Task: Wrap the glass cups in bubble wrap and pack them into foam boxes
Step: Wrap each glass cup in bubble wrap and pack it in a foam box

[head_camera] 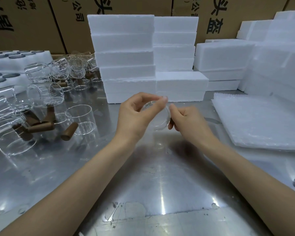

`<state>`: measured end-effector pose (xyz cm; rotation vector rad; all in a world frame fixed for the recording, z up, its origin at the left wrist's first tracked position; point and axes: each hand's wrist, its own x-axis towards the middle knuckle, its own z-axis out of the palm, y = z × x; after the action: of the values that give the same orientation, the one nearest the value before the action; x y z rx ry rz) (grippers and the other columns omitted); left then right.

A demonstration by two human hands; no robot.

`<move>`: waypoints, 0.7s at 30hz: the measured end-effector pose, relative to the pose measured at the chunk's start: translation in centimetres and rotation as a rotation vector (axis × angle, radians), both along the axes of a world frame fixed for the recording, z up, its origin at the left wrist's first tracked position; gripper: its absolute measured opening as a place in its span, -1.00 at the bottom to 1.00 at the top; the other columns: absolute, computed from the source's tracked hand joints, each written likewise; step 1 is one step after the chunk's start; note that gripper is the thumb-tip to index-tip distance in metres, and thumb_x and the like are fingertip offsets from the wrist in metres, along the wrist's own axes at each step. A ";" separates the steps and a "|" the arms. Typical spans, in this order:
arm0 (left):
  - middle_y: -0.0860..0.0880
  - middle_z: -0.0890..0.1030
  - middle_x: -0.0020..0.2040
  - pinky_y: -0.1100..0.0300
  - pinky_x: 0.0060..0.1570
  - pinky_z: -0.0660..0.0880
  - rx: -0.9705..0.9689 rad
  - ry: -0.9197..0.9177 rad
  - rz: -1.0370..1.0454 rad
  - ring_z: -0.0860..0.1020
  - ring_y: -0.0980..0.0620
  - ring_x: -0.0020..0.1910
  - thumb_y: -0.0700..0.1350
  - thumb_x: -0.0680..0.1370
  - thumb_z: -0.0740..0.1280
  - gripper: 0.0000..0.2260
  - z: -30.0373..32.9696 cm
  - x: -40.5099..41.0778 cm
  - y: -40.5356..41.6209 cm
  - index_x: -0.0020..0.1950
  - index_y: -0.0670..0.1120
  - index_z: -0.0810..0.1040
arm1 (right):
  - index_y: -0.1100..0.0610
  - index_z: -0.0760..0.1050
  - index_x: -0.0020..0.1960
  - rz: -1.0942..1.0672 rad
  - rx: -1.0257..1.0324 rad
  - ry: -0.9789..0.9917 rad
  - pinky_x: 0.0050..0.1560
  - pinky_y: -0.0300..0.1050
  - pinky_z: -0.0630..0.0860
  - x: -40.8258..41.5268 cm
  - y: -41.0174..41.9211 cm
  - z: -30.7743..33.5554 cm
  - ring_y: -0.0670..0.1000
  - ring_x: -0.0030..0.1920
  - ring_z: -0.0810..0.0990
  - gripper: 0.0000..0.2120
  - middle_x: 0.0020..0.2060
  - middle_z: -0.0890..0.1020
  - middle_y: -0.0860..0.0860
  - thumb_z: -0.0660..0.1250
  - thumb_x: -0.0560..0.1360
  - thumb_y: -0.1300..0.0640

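we start with the metal table [160, 176] that fills the lower frame, and behind it the stacked foam boxes [124, 55] at upper centre, all closed as far as we can see, with more foam to the upper right. we cannot tell whether any of them already hold wrapped cups. at the right edge lies a flat pile of bubble wrap sheets [262, 120], and no sheet is pulled out in front of us. on the left side of the frame sits a crowd of bare glass cups with brown handles [41, 92], some upright, some on their sides, none wrapped. we judge the bulk of the job is left.

in the middle of the frame we hold one clear glass cup [157, 114] above the table, just in front of the foam stack. our left hand [136, 114] curls over it from the left, thumb and fingertips pinching near its upper edge. our right hand [186, 120] grips its right side with curled fingers, touching the glass. this cup carries no wrap, so for it we see the picking-up done and the wrapping and boxing not yet begun.
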<state>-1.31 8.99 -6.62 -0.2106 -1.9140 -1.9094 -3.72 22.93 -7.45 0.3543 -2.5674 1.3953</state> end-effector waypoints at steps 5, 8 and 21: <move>0.08 0.72 -0.10 0.47 -0.10 0.45 0.043 -0.038 -0.060 0.63 0.24 -0.06 -0.08 0.53 0.39 -0.87 0.4 0.1 -0.6 -0.13 -0.08 0.70 | 0.08 0.41 -0.59 0.026 -0.062 -0.116 -0.56 -0.34 0.18 -0.2 0.3 0.3 -0.11 -0.63 0.20 -0.41 -0.66 0.30 -0.09 0.12 0.60 -0.01; 0.02 0.70 0.01 0.30 0.13 0.47 0.012 -0.064 -0.169 0.61 0.14 0.05 -0.02 0.51 0.35 -0.79 0.7 0.1 -1.0 0.01 -0.10 0.69 | 0.08 0.41 -0.56 0.042 -0.130 -0.232 -0.53 -0.30 0.18 -0.3 0.7 0.7 -0.08 -0.59 0.19 -0.45 -0.64 0.30 -0.08 0.15 0.59 -0.03; 0.05 0.62 0.22 0.29 0.20 0.45 -0.148 -0.003 -0.446 0.55 0.14 0.23 -0.20 0.38 0.44 -0.54 1.3 0.4 -2.4 0.27 -0.04 0.52 | 0.07 0.39 -0.45 0.212 -0.297 -0.486 -0.54 -0.26 0.10 -0.3 1.5 0.7 -0.11 -0.58 0.13 -0.60 -0.56 0.23 -0.06 0.14 0.54 0.01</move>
<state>-0.91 6.60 -5.28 -0.7340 -2.1472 -2.0293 -4.03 24.45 -6.79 0.2699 -2.6728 2.1366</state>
